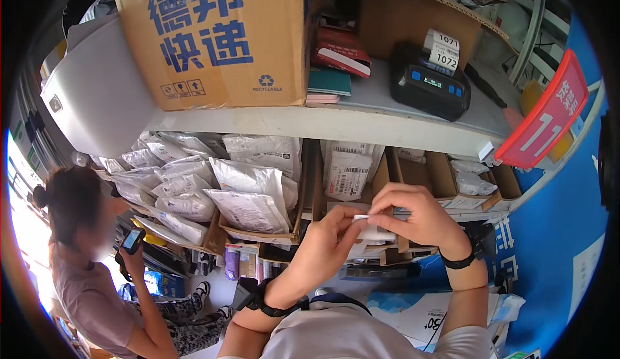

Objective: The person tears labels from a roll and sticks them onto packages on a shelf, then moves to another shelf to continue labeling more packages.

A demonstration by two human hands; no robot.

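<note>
Between my fingertips is a small white slip [360,217], which looks like a paper label; any print on it cannot be made out. My left hand [332,236] pinches it from the left with thumb and forefinger. From the right, the thumb and forefinger of my right hand [416,217] are closed on it too. Both hands are in front of the lower shelf, close to a cardboard bin holding white parcels [349,171]. Above them, a black label printer [429,87] stands on the upper shelf, with printed labels [444,52] reading 1071 and 1072 sticking out.
A large cardboard box [213,42] stands on the upper shelf [258,118], beside red and green boxes. Bagged parcels [252,194] fill bins below. At the left, a person [97,281] holds a handheld device [133,241]. A red sign [546,116] juts out at the right.
</note>
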